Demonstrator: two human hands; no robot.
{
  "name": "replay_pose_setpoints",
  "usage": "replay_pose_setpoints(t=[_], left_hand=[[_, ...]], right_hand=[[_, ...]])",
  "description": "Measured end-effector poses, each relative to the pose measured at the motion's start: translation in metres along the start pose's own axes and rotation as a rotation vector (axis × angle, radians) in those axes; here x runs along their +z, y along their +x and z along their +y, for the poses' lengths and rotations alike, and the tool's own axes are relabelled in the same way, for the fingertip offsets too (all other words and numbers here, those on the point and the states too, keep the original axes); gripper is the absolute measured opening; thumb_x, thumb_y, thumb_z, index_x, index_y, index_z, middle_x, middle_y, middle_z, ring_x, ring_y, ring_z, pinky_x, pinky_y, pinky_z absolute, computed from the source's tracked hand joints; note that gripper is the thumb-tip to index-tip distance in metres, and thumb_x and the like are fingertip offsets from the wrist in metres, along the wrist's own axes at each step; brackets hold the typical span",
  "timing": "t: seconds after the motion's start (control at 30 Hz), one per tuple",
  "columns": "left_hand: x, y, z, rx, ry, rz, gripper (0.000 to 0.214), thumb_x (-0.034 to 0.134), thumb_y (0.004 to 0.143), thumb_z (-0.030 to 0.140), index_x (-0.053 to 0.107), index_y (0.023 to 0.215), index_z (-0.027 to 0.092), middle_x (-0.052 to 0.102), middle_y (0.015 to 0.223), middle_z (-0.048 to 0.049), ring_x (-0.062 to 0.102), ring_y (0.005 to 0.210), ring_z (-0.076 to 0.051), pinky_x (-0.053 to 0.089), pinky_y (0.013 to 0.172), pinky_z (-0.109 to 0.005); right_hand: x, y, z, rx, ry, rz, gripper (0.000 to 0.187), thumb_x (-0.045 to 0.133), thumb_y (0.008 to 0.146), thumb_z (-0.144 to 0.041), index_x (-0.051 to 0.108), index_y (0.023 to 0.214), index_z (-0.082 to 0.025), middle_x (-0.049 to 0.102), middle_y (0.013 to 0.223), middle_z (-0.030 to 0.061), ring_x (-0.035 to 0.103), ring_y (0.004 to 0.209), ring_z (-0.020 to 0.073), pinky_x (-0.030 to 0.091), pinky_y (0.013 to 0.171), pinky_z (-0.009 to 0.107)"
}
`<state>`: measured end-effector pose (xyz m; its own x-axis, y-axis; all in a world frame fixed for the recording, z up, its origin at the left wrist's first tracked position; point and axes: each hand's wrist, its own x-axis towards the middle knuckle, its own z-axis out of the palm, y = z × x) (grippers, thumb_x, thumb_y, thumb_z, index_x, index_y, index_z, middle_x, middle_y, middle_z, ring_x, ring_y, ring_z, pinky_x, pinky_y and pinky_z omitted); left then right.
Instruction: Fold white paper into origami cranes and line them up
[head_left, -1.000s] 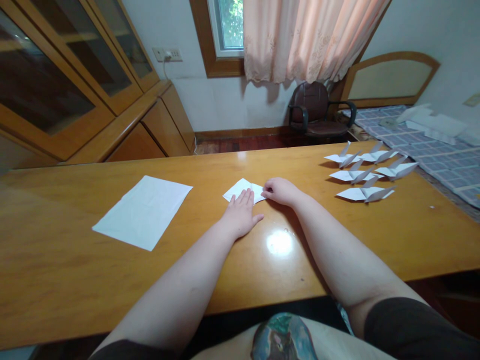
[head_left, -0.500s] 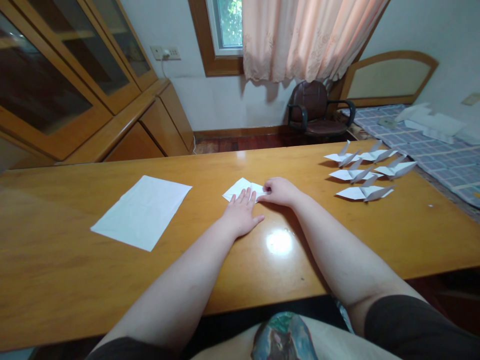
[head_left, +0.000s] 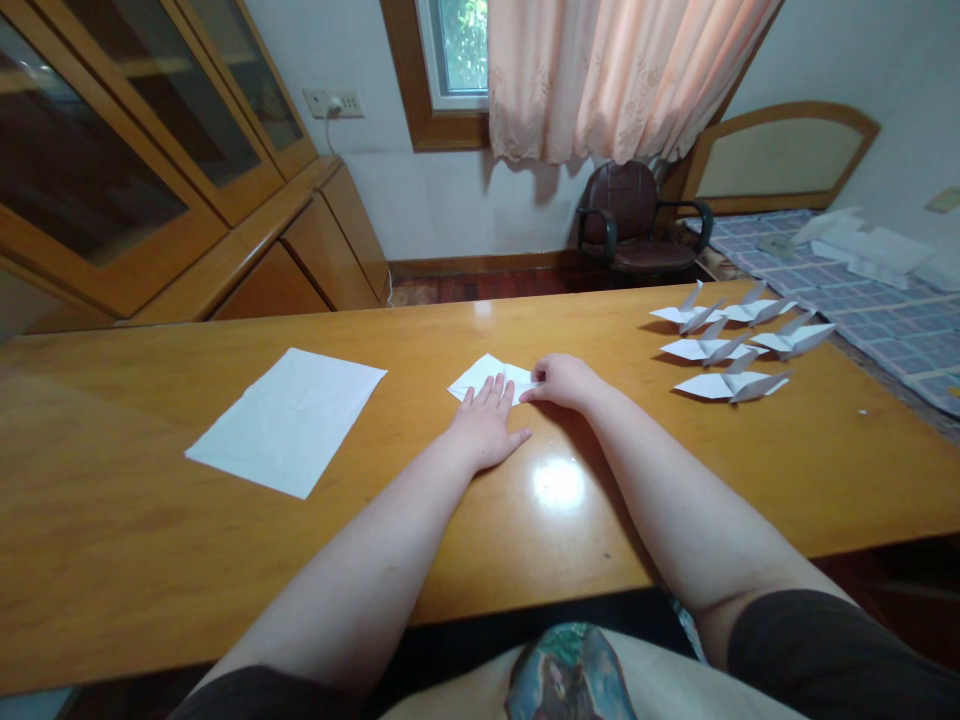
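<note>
On a glossy table [head_left: 510, 540] facing curtains [head_left: 607, 80], the left hand [head_left: 487, 428] spreads over folded paper [head_left: 482, 371] the right hand [head_left: 566, 381] pinches.

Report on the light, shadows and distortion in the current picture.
Head view, a white glare spot on the tabletop, nearer the wearer than the hands; head view, a soft shadow along the right forearm; head view, the cabinet slants strongly, likely wide-angle distortion; head view, creases on the folded paper look faint.

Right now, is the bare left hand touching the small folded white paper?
Touching: the head view shows the left hand with its fingers flat across the small folded white paper.
</note>
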<state>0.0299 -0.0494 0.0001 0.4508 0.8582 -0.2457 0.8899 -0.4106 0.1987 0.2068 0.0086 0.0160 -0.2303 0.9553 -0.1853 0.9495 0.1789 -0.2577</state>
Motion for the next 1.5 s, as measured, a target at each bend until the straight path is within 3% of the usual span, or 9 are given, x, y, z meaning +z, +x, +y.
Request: replay_pose_setpoints(t=[0.43,0.63,0.93,1.17,1.33,1.5], left_hand=[[-0.003,0.000,0.000,0.002,0.003,-0.020,0.084,0.041,0.086,0.060,0.015,0.152,0.015,0.011,0.159,-0.0142,0.005,0.147,-0.030,0.009,0.117,-0.052],[-0.006,-0.002,0.003,-0.014,0.030,-0.056,0.088,0.038,0.087,0.061,0.011,0.152,0.010,0.004,0.159,-0.0148,0.001,0.147,-0.030,0.008,0.118,-0.051],[-0.003,-0.003,0.007,-0.032,0.039,-0.019,0.083,0.037,0.087,0.063,0.013,0.153,0.019,0.000,0.159,-0.0143,0.000,0.146,-0.033,0.008,0.116,-0.054],[-0.001,-0.002,0.007,-0.032,0.041,-0.010,0.083,0.038,0.087,0.063,0.015,0.153,0.017,0.002,0.159,-0.0150,0.000,0.146,-0.034,0.007,0.116,-0.054],[-0.002,-0.002,0.008,-0.038,0.033,-0.015,0.084,0.038,0.087,0.062,0.014,0.153,0.017,0.001,0.159,-0.0152,-0.001,0.146,-0.033,0.007,0.116,-0.054],[-0.003,-0.002,0.009,-0.041,0.028,-0.025,0.084,0.039,0.087,0.062,0.013,0.153,0.017,0.000,0.159,-0.0158,-0.001,0.146,-0.033,0.006,0.116,-0.054]], right_hand=[[-0.008,0.001,0.021,0.172,0.067,-0.091,0.040,0.075,0.064,-0.055,0.074,0.086,-0.023,0.072,0.077,0.0051,0.061,0.067,0.0175,0.038,0.058,0.026],[-0.010,0.004,0.031,0.134,0.064,-0.088,0.039,0.074,0.065,-0.056,0.074,0.083,-0.021,0.070,0.071,0.0032,0.058,0.061,0.0151,0.036,0.054,0.025],[-0.009,0.006,0.036,0.118,0.074,-0.050,0.036,0.070,0.069,-0.055,0.072,0.082,-0.021,0.069,0.071,0.0040,0.057,0.063,0.0164,0.034,0.055,0.026],[0.001,0.010,0.051,0.091,0.326,0.087,0.026,0.075,0.066,-0.042,0.069,0.078,-0.020,0.069,0.074,0.0003,0.058,0.065,0.0131,0.038,0.057,0.023],[-0.002,0.008,0.058,-0.022,0.475,-0.020,0.014,0.070,0.071,-0.025,0.073,0.083,-0.019,0.072,0.079,0.0012,0.061,0.071,0.0136,0.042,0.064,0.022],[-0.009,0.002,0.059,-0.022,0.496,-0.091,0.021,0.065,0.076,-0.035,0.075,0.085,-0.019,0.073,0.081,0.0023,0.061,0.074,0.0152,0.043,0.067,0.023]])
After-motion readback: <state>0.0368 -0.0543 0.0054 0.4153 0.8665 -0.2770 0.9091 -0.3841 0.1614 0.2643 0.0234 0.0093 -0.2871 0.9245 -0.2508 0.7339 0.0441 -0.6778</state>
